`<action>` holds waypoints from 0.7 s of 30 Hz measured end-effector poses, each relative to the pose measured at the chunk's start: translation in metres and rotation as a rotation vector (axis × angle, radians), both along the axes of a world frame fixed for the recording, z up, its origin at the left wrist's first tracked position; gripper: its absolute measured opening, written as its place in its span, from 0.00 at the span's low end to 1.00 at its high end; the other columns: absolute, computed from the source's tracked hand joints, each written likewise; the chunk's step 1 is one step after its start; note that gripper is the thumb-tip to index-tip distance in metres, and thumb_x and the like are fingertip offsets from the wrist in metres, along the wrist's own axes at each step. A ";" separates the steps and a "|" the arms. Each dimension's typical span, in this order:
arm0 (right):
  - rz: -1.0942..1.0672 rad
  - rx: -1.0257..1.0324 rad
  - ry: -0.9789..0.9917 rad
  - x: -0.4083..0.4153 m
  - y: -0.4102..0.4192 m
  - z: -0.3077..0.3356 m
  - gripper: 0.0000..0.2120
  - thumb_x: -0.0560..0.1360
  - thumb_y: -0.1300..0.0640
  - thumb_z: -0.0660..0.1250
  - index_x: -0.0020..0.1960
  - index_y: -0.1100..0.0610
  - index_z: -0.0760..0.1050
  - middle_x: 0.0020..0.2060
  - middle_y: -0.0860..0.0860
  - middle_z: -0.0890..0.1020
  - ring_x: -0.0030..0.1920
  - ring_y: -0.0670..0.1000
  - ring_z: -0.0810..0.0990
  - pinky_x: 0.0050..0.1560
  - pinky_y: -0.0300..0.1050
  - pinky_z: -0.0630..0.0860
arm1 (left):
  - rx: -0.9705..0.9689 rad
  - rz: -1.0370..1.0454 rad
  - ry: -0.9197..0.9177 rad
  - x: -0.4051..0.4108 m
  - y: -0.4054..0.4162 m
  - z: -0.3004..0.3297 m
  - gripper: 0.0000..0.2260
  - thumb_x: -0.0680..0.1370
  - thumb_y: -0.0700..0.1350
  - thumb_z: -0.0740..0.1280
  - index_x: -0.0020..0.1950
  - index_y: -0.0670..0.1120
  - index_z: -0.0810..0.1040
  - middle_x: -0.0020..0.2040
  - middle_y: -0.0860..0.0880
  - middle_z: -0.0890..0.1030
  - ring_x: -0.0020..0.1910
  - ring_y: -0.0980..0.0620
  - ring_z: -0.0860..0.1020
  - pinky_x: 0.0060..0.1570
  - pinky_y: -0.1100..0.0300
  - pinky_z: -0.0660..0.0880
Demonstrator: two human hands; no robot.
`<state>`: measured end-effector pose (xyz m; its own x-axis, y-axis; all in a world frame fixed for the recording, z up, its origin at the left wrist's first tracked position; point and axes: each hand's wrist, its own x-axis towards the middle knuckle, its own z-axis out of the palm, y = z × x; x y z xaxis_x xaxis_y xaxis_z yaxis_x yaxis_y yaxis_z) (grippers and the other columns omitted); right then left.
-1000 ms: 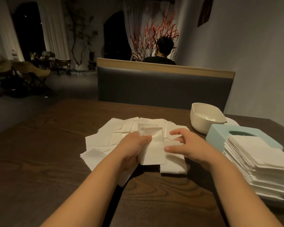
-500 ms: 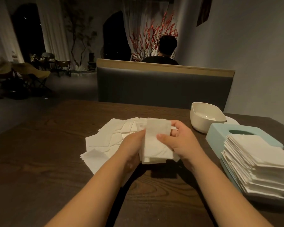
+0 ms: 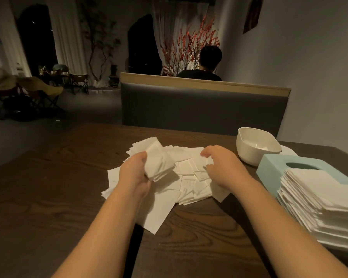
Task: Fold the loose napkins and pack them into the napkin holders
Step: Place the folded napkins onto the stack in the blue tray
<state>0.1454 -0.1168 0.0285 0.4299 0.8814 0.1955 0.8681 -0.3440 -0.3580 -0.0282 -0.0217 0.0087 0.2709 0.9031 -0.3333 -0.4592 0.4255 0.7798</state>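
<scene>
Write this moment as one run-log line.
left hand: grips folded napkins | right hand: reaching into loose napkins | white holder: nearly empty
</scene>
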 end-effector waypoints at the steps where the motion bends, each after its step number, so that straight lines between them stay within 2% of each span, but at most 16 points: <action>1: 0.038 -0.080 -0.019 0.000 0.001 -0.001 0.27 0.76 0.64 0.66 0.72 0.47 0.68 0.71 0.48 0.71 0.69 0.52 0.71 0.67 0.50 0.73 | -0.018 0.028 -0.015 -0.002 0.000 0.000 0.05 0.83 0.38 0.62 0.57 0.40 0.73 0.47 0.41 0.81 0.44 0.44 0.81 0.43 0.49 0.80; 3: 0.096 -0.234 -0.024 0.001 0.002 -0.005 0.31 0.74 0.62 0.68 0.74 0.47 0.64 0.73 0.48 0.68 0.70 0.53 0.69 0.69 0.53 0.71 | -0.023 0.043 -0.019 -0.003 0.001 0.000 0.03 0.83 0.38 0.63 0.56 0.41 0.73 0.47 0.42 0.81 0.45 0.44 0.81 0.46 0.48 0.80; 5: 0.119 -0.317 -0.003 0.003 0.001 -0.008 0.33 0.73 0.61 0.68 0.76 0.47 0.62 0.75 0.48 0.65 0.71 0.53 0.68 0.69 0.49 0.70 | -0.029 0.033 -0.021 -0.001 0.000 0.001 0.02 0.83 0.39 0.63 0.54 0.42 0.73 0.48 0.42 0.81 0.46 0.43 0.81 0.49 0.47 0.80; 7: 0.101 -0.264 -0.023 0.005 0.000 -0.011 0.29 0.76 0.61 0.66 0.75 0.48 0.64 0.74 0.48 0.68 0.71 0.52 0.69 0.67 0.45 0.69 | -0.015 0.015 -0.001 0.002 -0.002 0.000 0.03 0.83 0.40 0.63 0.54 0.41 0.74 0.48 0.43 0.81 0.47 0.43 0.81 0.52 0.47 0.80; 9: 0.060 -0.166 -0.074 0.006 -0.001 -0.014 0.19 0.79 0.59 0.62 0.70 0.50 0.71 0.68 0.49 0.75 0.65 0.52 0.74 0.62 0.44 0.72 | 0.006 -0.003 0.024 0.006 -0.003 -0.003 0.04 0.82 0.40 0.63 0.51 0.41 0.76 0.49 0.43 0.82 0.49 0.43 0.81 0.54 0.47 0.80; 11: 0.029 -0.086 -0.069 0.006 -0.001 -0.017 0.13 0.81 0.56 0.60 0.64 0.51 0.75 0.61 0.49 0.80 0.58 0.50 0.77 0.56 0.42 0.73 | 0.035 -0.021 0.048 0.010 -0.003 -0.008 0.04 0.82 0.40 0.64 0.51 0.42 0.78 0.53 0.43 0.82 0.56 0.42 0.81 0.62 0.44 0.77; 14: 0.002 -0.011 -0.039 0.008 0.002 -0.021 0.13 0.83 0.52 0.57 0.59 0.50 0.79 0.56 0.48 0.82 0.52 0.48 0.78 0.52 0.40 0.72 | 0.060 -0.050 0.059 0.015 -0.003 -0.012 0.05 0.82 0.39 0.64 0.47 0.42 0.76 0.50 0.43 0.82 0.57 0.40 0.81 0.64 0.42 0.76; 18: -0.027 -0.042 -0.025 0.005 0.001 -0.020 0.15 0.81 0.57 0.61 0.66 0.51 0.77 0.62 0.49 0.80 0.60 0.50 0.77 0.59 0.41 0.72 | 0.077 -0.072 0.072 0.017 -0.007 -0.011 0.04 0.82 0.39 0.64 0.48 0.42 0.76 0.48 0.42 0.81 0.55 0.39 0.81 0.62 0.41 0.77; 21: -0.017 -0.093 -0.042 0.004 -0.001 -0.019 0.15 0.79 0.60 0.64 0.64 0.53 0.76 0.63 0.50 0.78 0.61 0.52 0.76 0.58 0.41 0.72 | 0.094 -0.081 0.097 0.016 -0.009 -0.011 0.04 0.82 0.39 0.63 0.48 0.42 0.76 0.48 0.42 0.81 0.54 0.39 0.81 0.62 0.41 0.77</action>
